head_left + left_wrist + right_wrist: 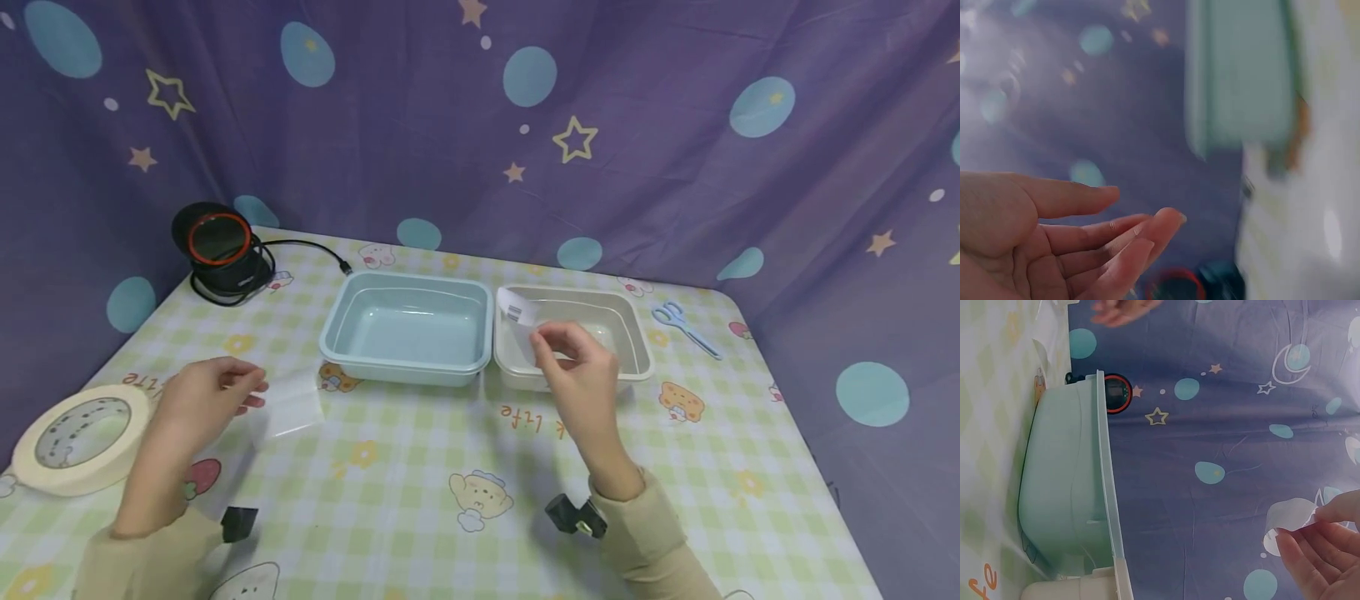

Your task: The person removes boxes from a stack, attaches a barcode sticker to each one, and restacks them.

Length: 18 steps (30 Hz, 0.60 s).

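Note:
My right hand (585,379) pinches a white barcode label (517,310) between thumb and fingertips, over the near left part of the beige basin (637,358). In the right wrist view the label (1291,514) curls away from the fingertips. My left hand (210,398) holds nothing; its thumb and fingers stand apart in the left wrist view. Just right of its fingertips, a clear plastic bag or sheet (295,404) lies flat on the table. To the left of the beige basin, and close against it, stands a light blue basin (408,372).
A roll of masking tape (123,454) lies at the left, beside my left forearm. Behind it stands a black scanner-like device (225,271) with an orange ring and a coiled cable. Blue scissors (686,329) lie right of the beige basin. A purple curtain (420,125) hangs behind the table.

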Tool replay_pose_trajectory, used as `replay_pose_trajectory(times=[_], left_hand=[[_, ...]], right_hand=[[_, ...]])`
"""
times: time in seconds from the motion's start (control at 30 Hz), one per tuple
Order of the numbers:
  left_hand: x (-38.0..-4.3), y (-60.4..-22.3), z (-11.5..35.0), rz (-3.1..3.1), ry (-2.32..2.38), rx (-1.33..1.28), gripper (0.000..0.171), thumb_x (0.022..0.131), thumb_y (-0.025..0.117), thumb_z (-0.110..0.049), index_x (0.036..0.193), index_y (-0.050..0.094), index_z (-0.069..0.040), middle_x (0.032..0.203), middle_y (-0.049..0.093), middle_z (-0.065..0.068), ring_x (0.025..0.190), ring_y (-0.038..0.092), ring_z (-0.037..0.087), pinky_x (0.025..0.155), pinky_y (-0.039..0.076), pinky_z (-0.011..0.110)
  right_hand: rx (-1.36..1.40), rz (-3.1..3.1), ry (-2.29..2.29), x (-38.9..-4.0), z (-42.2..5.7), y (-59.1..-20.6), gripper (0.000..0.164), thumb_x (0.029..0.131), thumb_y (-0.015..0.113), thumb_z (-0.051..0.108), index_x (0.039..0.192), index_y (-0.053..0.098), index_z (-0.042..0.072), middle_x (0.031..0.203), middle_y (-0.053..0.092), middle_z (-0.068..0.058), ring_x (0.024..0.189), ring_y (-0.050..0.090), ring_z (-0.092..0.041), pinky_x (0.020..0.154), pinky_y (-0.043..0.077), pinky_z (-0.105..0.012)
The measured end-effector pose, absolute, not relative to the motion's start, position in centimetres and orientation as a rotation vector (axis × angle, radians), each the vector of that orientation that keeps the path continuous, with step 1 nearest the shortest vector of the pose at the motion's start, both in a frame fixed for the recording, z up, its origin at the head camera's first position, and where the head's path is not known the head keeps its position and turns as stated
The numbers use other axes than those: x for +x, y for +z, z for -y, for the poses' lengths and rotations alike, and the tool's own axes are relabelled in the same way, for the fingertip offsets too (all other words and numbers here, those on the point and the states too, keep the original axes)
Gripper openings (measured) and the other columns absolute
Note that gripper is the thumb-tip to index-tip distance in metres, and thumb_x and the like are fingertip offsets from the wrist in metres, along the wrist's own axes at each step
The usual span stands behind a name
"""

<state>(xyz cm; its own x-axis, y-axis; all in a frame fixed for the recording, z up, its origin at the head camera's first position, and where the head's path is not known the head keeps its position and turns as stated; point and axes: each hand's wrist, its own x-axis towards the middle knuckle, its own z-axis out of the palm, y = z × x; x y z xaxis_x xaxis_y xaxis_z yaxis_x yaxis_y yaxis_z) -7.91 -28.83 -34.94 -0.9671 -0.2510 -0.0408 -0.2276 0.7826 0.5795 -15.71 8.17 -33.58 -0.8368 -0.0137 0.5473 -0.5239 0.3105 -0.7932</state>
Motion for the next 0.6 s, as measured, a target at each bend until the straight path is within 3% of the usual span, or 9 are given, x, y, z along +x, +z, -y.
replay_pose_trajectory(times=[0.13,0.3,0.43,0.6], left_hand=[[-7.9,-32.5,25.0,2.872,-0.928,0.193,0.031,0.099,0.056,-0.022,0.115,0.065,0.002,0.099,0.073,0.018,0.084,0.071,0.029,0.064,0.053,0.030],[-8.1,-30.4,19.4,2.790,-0.991,-0.088,0.022,0.095,0.061,-0.017,0.112,0.070,-0.005,0.103,0.074,0.012,0.092,0.070,0.028,0.078,0.057,0.045],[-8.8,-30.0,15.6,2.755,-1.098,-0.240,0.021,0.093,0.063,-0.012,0.111,0.070,-0.005,0.106,0.073,0.010,0.095,0.070,0.023,0.079,0.060,0.038],[-9.7,-30.3,12.6,2.735,-1.175,-0.321,0.026,0.093,0.063,-0.010,0.118,0.067,-0.003,0.111,0.072,0.010,0.098,0.070,0.022,0.078,0.060,0.032]], right_hand=[[0.490,2.136,1.543,-15.7,-8.0,-33.7,0.007,0.087,0.070,0.003,0.089,0.069,-0.004,0.085,0.074,-0.016,0.073,0.067,-0.003,0.063,0.058,-0.016],[0.515,2.130,1.553,-15.6,-7.8,-33.9,0.007,0.086,0.070,0.003,0.089,0.070,-0.003,0.086,0.074,-0.015,0.075,0.070,-0.010,0.064,0.058,-0.018],[0.540,2.136,1.554,-15.4,-7.5,-34.1,0.006,0.086,0.071,0.003,0.089,0.071,-0.002,0.086,0.075,-0.013,0.077,0.072,-0.019,0.065,0.059,-0.019],[0.579,2.130,1.544,-15.3,-7.2,-34.3,0.004,0.086,0.071,0.004,0.087,0.073,0.000,0.088,0.075,-0.011,0.080,0.072,-0.019,0.065,0.060,-0.022]])
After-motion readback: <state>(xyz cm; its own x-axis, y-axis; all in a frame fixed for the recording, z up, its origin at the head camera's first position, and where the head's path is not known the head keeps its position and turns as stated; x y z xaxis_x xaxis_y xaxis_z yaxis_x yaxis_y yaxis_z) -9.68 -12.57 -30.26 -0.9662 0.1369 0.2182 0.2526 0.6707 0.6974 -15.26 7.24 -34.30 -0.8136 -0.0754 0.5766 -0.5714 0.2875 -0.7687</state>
